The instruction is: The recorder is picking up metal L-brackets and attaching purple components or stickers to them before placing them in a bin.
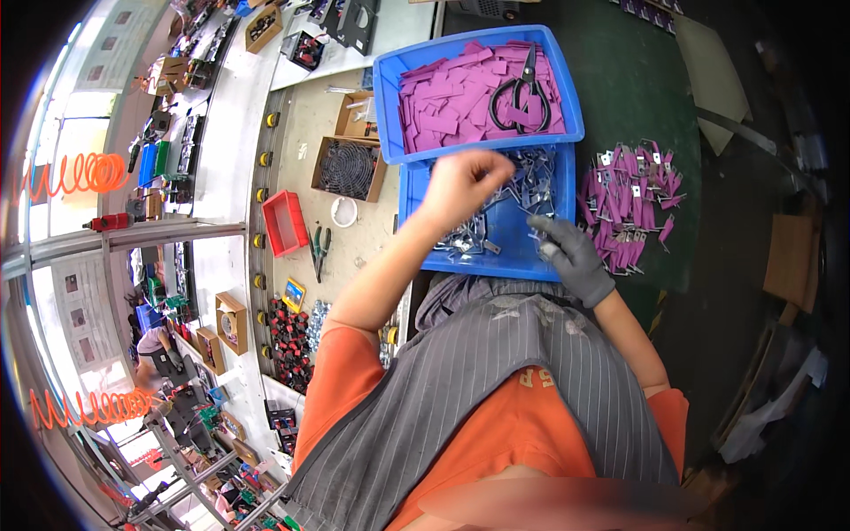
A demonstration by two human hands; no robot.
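Note:
My bare left hand (467, 184) is over the lower blue bin, just below the upper one, its fingers curled closed. Whatever may be between those fingers is hidden. At the lower bin's right side, my right hand (571, 257) in a grey glove has its fingers closed around a small metal part, of which only a bit shows. Loose metal brackets (534, 181) lie in the lower blue bin (509, 262). The upper blue bin (568, 97) holds many flat purple strips (440, 124). Black-handled scissors (524, 96) rest on those strips.
To the right, purple strips with metal brackets (630, 199) are heaped on a green surface (660, 106). On the left bench are a red tray (284, 224), green-handled pliers (321, 254), a box of black coils (347, 168) and a white ring (344, 211). Another person (158, 343) works far left.

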